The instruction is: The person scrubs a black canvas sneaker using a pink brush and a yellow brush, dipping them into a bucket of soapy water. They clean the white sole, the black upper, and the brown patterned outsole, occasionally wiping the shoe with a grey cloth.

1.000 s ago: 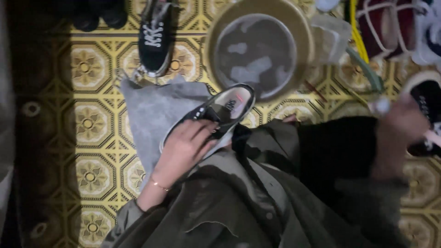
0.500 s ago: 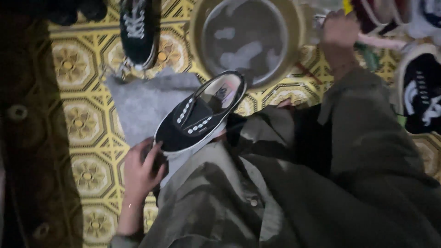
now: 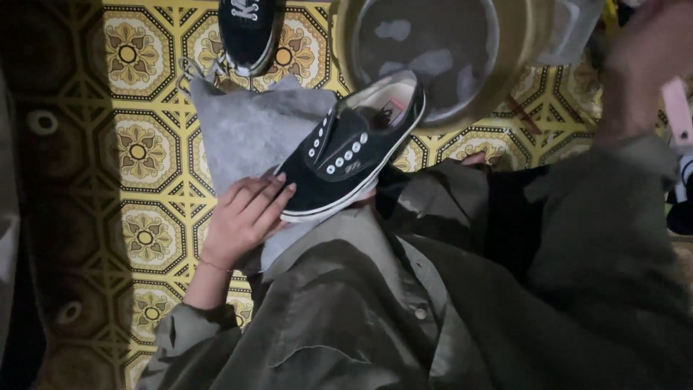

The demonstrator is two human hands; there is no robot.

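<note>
Across my lap lay a black low-top shoe [image 3: 351,155] with a white sole edge and empty white eyelets, its toe pointing near-left and its heel toward the far right. My left hand [image 3: 242,220] rested against the toe end, fingers [image 3: 268,202] stretched out flat along the black upper and the sole edge, neither curled nor clamped round it. Under the shoe and my hand spread a grey cloth [image 3: 245,130], which reached out over the floor [image 3: 137,155] (yellow tiles with a dark flower pattern) toward the far left.

Just beyond the shoe's heel stood a round basin [image 3: 516,79] with a pale yellowish rim, holding murky water with patches of foam; the heel overlapped its near rim in my view, though I could not tell whether the two touched. Farther off, at the far edge left of the basin, a second black shoe [image 3: 247,32] with white laces lay on the tiles, its tip close to the cloth's far corner.

My right hand [image 3: 650,54] was raised at the far right, well apart from the shoe and blurred, so I could not tell whether it was open or closed. My olive-green sleeves and jacket [image 3: 375,318] filled the near part of the view.
</note>
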